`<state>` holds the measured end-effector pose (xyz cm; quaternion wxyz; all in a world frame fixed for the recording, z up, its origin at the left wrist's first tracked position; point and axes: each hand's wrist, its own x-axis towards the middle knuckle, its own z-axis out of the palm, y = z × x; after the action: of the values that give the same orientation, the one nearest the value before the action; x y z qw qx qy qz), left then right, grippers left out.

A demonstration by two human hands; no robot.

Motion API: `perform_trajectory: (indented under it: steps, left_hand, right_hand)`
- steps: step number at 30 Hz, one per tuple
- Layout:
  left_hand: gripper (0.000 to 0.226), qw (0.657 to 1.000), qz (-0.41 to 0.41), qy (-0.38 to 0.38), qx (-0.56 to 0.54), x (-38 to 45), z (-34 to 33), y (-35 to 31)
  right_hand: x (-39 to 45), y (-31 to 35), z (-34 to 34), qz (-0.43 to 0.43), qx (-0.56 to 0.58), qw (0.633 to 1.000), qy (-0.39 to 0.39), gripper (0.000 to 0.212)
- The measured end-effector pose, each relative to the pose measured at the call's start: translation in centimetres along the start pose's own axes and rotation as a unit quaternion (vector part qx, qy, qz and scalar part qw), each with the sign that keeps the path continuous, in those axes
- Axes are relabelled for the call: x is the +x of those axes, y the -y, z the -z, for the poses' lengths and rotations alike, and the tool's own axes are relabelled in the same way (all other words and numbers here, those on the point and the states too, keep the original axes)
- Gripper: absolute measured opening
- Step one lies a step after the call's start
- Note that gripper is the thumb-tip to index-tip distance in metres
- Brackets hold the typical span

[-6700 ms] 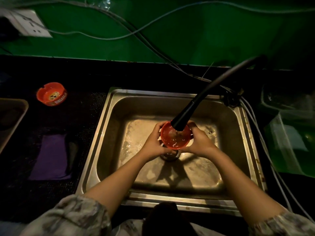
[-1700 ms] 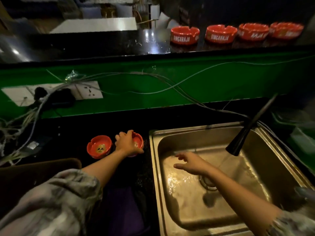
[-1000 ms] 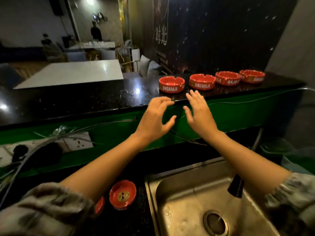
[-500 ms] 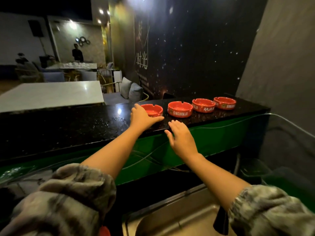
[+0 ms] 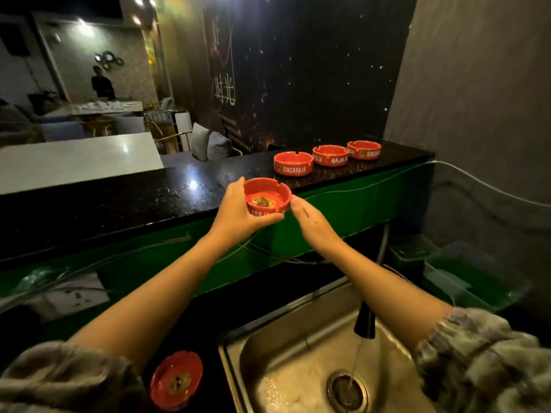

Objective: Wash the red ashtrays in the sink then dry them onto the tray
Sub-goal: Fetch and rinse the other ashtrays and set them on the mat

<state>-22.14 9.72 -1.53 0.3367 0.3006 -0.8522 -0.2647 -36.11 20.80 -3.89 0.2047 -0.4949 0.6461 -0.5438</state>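
Above the raised desk [image 5: 125,201], off its glossy black speckled edge: red ashtray [image 5: 267,197], round, glazed, notched rim, murky liquid pooled inside, kept level, presumably so nothing spills. Left hand [image 5: 238,213] grasping it, thumb at the rim's far side, fingers cupped beneath the base. Right hand [image 5: 310,222] released, fingers straight, fingertips at the ashtray's right wall, likely steadying. Three more ashtrays [image 5: 293,163] lined up on the desk behind, apparently waiting. Down below, steel sink [image 5: 286,350], dull and scuffed, thin stream running from the black faucet [image 5: 364,321] into the drain. Beside the sink, another ashtray [image 5: 176,379], probably washed. Tray not visible.
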Motion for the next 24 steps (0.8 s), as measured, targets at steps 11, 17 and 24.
perform_trajectory:
  steps: [11, 17, 24]
  left_hand:
    - [0.137, 0.985, 0.079, 0.151, -0.038, -20.6, -8.9, 2.2]
    - [0.131, 0.952, 0.203, 0.219, -0.066, -27.6, -15.8, 3.7]
    - [0.106, 0.902, 0.319, 0.209, -0.203, -29.3, -24.9, 2.8]
  right_hand:
    - [-17.1, -9.9, -0.8, -0.267, 0.342, 0.901, 0.023, 0.028]
    - [-22.5, -17.2, 0.3, -0.374, 0.316, 0.87, 0.058, 0.027]
    - [-23.7, -23.2, 7.1, -0.347, 0.149, 0.9, 0.218, 0.077]
